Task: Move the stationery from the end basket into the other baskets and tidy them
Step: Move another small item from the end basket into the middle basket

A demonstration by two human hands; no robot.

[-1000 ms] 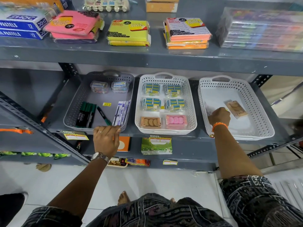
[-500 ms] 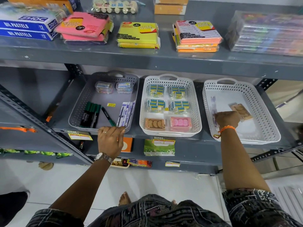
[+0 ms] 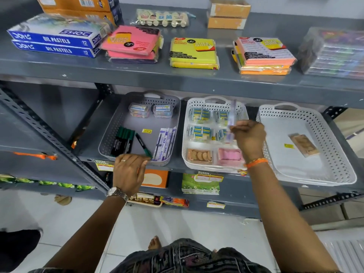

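Three baskets stand on the middle shelf. The grey basket (image 3: 110, 138) on the left holds green markers (image 3: 123, 140), white pens (image 3: 165, 142) and small boxes. The white middle basket (image 3: 186, 154) holds eraser packs. The white end basket (image 3: 342, 154) on the right holds one brown packet (image 3: 303, 147) and a yellow sticker. My right hand (image 3: 249, 137) hovers over the middle basket, shut on a thin clear-wrapped pen (image 3: 232, 119) held upright and blurred. My left hand (image 3: 129, 171) grips the front rim of the grey basket.
The top shelf (image 3: 177, 75) carries oil pastel boxes (image 3: 53, 42), sticky-note packs (image 3: 194, 53) and a stack of clear cases (image 3: 334, 54). A lower shelf holds small packets (image 3: 201, 183). A diagonal metal brace (image 3: 49, 134) runs at the left. White floor tiles lie below.
My right hand has lifted the wrapped pen out of the end basket and carried it left over the middle basket. My left hand stays on the grey basket's rim.
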